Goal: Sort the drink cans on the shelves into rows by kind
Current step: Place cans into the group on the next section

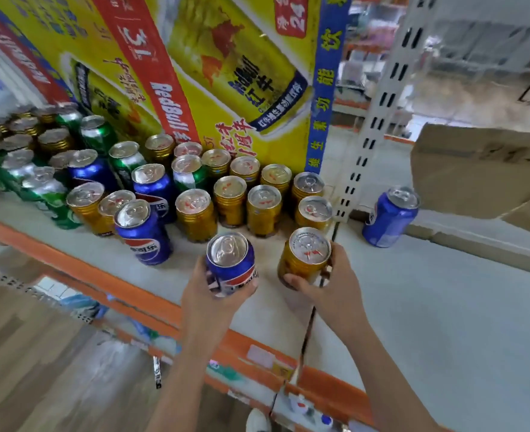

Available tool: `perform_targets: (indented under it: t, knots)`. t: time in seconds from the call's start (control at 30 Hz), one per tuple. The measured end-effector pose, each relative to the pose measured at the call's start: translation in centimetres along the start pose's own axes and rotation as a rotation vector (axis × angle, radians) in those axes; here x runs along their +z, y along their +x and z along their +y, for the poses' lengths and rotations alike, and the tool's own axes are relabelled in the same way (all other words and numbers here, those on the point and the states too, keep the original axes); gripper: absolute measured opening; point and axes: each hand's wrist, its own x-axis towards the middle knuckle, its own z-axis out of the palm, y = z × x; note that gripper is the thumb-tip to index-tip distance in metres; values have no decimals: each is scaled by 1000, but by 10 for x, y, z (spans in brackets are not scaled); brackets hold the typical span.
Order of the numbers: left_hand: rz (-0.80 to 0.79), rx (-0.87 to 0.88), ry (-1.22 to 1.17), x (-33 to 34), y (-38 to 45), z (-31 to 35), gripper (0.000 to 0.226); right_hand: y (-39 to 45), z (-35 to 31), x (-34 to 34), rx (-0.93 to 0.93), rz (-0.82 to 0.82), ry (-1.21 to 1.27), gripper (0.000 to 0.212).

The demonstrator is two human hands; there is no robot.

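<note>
My left hand [209, 294] grips a blue Pepsi can [230, 263] near the front of the shelf [413, 307]. My right hand [335, 282] holds a gold Red Bull can [304, 257] just to its right. Behind them stand several gold cans [229, 199] in rough rows. Blue cans [143, 230] and green cans [126, 163] are mixed among gold ones further left. A lone blue can [388, 216] stands to the right of the white upright.
A large yellow Red Bull carton [213, 73] stands behind the cans. A white slotted upright post [372, 120] divides the shelf. Cardboard boxes [482, 166] sit at the right. The shelf's orange front rail [151, 304] runs below my hands, with wooden floor beneath.
</note>
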Motion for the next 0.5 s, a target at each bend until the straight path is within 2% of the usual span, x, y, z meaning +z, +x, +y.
perform_targets:
  t: [0.13, 0.3, 0.5]
  knots:
    - [-195, 48, -24, 55, -19, 26, 73, -27, 32, -66, 19, 141, -40, 69]
    - [-449, 107, -85, 133, -53, 55, 65, -83, 69, -153, 104, 397, 22, 67]
    - [-725, 169, -53, 226, -117, 81, 66, -158, 111, -244, 205, 709, 76, 65]
